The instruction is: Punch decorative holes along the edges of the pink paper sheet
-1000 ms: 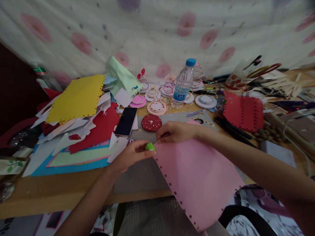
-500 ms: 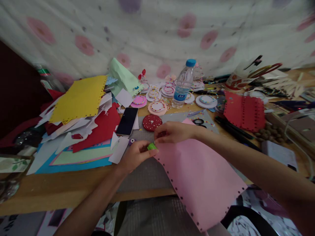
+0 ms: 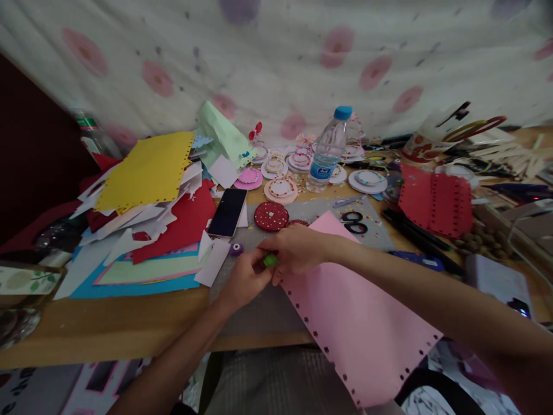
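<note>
My left hand (image 3: pixel 247 278) is closed around a small green craft punch (image 3: pixel 271 260), its fingers partly hiding it. My right hand (image 3: pixel 296 249) is curled over the corner of a pink sheet of paper (image 3: pixel 358 328), its fingertips meeting the left hand's at the punch. Small flower-shaped holes run along the sheet's left and lower edges. The sheet slants down past the table edge over my lap. Beyond the hands lies a round red dotted disc (image 3: pixel 271 216); a small purple punch (image 3: pixel 236 248) sits to the left of them.
A phone (image 3: pixel 227 212) and a paper pile topped by a yellow sheet (image 3: pixel 144 170) lie left. A water bottle (image 3: pixel 326 153) stands among decorated paper discs (image 3: pixel 280 189). Black-handled scissors (image 3: pixel 354 222), a red punched sheet (image 3: pixel 436 202) and a cup of tools (image 3: pixel 425 141) are right.
My right hand has shifted down and left over the green punch, and the fingers of both hands are closer together. The scissors show more fully. The view has turned slightly left.
</note>
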`<state>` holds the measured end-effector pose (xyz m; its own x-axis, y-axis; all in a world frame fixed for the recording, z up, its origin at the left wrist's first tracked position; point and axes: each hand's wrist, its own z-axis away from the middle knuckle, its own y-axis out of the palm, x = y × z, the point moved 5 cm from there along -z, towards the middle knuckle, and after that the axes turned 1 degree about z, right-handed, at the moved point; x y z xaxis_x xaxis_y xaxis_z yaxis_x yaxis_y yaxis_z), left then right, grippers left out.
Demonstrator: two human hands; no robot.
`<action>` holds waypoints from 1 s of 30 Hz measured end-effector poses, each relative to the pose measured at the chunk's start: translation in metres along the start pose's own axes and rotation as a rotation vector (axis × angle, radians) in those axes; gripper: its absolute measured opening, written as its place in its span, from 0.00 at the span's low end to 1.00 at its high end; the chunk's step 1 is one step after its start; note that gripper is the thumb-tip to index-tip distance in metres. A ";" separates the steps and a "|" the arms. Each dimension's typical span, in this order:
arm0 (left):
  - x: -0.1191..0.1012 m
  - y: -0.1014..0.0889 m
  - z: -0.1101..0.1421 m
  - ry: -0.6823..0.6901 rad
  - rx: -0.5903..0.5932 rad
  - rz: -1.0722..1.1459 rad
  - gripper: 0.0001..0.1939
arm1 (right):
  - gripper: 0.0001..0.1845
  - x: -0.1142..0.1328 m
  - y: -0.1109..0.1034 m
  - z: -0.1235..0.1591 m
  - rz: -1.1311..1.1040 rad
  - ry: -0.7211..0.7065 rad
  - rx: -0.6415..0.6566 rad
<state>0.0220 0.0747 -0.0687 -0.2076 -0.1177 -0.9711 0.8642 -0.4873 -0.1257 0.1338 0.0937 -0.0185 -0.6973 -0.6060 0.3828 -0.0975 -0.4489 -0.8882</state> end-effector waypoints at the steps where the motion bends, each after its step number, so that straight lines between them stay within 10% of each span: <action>1: 0.001 -0.001 0.000 -0.008 0.006 0.009 0.10 | 0.29 -0.003 0.001 0.001 -0.019 0.013 0.015; 9: 0.005 -0.023 0.004 -0.125 0.071 0.145 0.15 | 0.09 -0.038 -0.020 0.026 -0.158 0.074 0.009; 30: -0.005 -0.014 0.000 -0.210 0.203 0.247 0.14 | 0.11 -0.017 -0.021 0.024 -0.349 0.048 0.000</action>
<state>0.0107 0.0822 -0.0616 -0.1117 -0.4178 -0.9017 0.7959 -0.5809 0.1706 0.1646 0.0976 0.0001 -0.6544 -0.3842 0.6513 -0.3364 -0.6234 -0.7058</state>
